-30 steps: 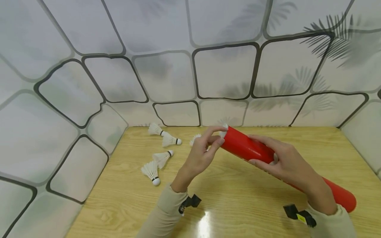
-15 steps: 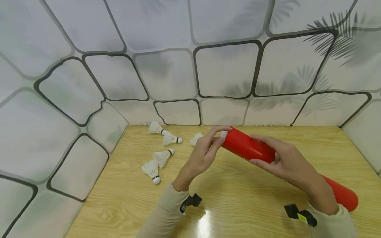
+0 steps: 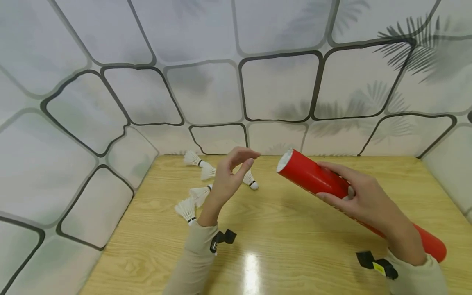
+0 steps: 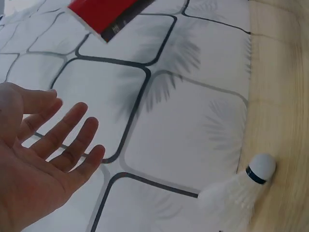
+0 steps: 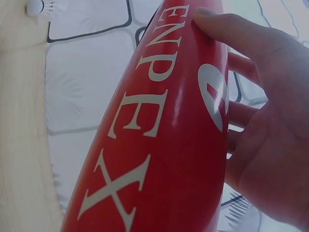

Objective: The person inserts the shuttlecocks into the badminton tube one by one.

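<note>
My right hand (image 3: 365, 200) grips a long red tube (image 3: 313, 174), its thumb and fingers round the side. The tube slants across the head view, its upper end toward the left. White shows inside its mouth (image 3: 284, 160); whether that is feathers or lining is hard to tell. Pale letters (image 5: 140, 116) run along it in the right wrist view. Left of the mouth and apart from it, my left hand (image 3: 229, 178) is in the air with loosely bent fingers, holding nothing. A white shuttlecock (image 3: 250, 180) lies on the table just beyond that hand, partly hidden by it.
More shuttlecocks lie at the table's left: one at the back (image 3: 192, 158), another beside it (image 3: 207, 172), and a touching pair nearer, a far one (image 3: 199, 194) and a near one (image 3: 185, 209). The patterned wall (image 3: 280, 90) rises behind the wooden table (image 3: 287, 254).
My left hand has let go of the tube's mouth and moved left. The white feathers that stuck out there no longer protrude. The tube has shifted slightly right in my right hand.
</note>
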Available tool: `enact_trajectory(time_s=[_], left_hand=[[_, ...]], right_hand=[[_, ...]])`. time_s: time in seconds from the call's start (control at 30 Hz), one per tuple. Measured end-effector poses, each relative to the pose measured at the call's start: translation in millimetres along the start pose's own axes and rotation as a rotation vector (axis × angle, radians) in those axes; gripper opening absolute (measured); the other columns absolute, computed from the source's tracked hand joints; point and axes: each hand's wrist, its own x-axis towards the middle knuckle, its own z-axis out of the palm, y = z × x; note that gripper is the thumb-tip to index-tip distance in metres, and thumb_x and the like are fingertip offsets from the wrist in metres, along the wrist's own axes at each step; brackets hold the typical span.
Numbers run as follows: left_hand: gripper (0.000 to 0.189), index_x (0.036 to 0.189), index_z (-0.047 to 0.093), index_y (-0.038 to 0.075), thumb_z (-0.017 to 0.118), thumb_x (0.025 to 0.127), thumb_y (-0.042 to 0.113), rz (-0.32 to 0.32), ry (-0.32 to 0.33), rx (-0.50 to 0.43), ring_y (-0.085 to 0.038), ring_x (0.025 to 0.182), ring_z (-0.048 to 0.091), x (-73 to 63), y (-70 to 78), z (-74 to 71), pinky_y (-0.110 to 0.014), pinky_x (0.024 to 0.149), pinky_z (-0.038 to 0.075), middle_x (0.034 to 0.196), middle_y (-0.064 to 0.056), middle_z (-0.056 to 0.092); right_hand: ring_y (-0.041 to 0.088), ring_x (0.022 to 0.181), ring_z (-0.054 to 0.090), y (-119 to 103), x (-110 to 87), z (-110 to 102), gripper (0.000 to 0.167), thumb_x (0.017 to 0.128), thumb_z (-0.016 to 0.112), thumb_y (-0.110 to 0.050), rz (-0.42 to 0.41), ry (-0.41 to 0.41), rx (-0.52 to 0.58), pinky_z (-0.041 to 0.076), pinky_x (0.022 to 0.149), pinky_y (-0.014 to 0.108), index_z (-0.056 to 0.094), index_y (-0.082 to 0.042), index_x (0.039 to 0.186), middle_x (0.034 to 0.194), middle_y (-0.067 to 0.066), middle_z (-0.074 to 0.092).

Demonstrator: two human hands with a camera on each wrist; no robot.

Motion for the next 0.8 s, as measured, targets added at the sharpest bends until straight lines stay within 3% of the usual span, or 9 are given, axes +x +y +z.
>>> enact_trajectory(time_s=[0.17, 0.37, 0.63, 0.8], left_hand=[[0.023, 0.125, 0.065, -0.001, 0.063, 0.102, 0.005, -0.1, -0.053, 0.114, -0.036, 0.118, 0.063, -3.7, -26.9, -22.8, -0.053, 0.104, 0.049, 0.126, -0.02, 0.067], [0.03, 0.127, 0.062, -0.005, 0.068, 0.097, 0.0, -0.297, -0.101, 0.242, -0.046, 0.12, 0.06, -18.5, -65.8, -34.9, -0.061, 0.104, 0.046, 0.129, -0.024, 0.064], [0.037, 0.129, 0.062, 0.005, 0.073, 0.094, 0.003, -0.438, -0.163, 0.302, -0.042, 0.123, 0.059, -24.5, -96.4, -27.6, -0.059, 0.103, 0.046, 0.132, -0.02, 0.064], [0.03, 0.12, 0.067, 0.009, 0.074, 0.092, 0.0, -0.471, -0.188, 0.403, -0.037, 0.112, 0.063, -24.6, -99.0, -20.9, -0.051, 0.094, 0.052, 0.121, -0.022, 0.067]], right_hand=[[0.024, 0.088, 0.06, -1, -0.3, -1, 0.073, 0.083, 0.088, -0.017, 0.013, 0.015, 0.007, 0.055, 0.052, 0.026, 0.055, -0.021, 0.148, 0.122, 0.008, 0.065], [0.023, 0.085, 0.059, 0, -1.8, -5, 0.076, 0.081, 0.089, -0.016, 0.006, 0.036, -0.019, 0.054, 0.051, 0.026, 0.054, -0.021, 0.149, 0.12, 0.007, 0.065], [0.017, 0.084, 0.058, 4, -8.2, -9, 0.075, 0.081, 0.089, -0.015, 0.03, 0.048, -0.015, 0.054, 0.051, 0.025, 0.056, -0.021, 0.147, 0.121, 0.007, 0.066], [0.018, 0.083, 0.059, 8, -6.6, -10, 0.077, 0.08, 0.09, -0.013, 0.012, 0.057, -0.029, 0.054, 0.051, 0.024, 0.055, -0.021, 0.148, 0.121, 0.007, 0.066]])
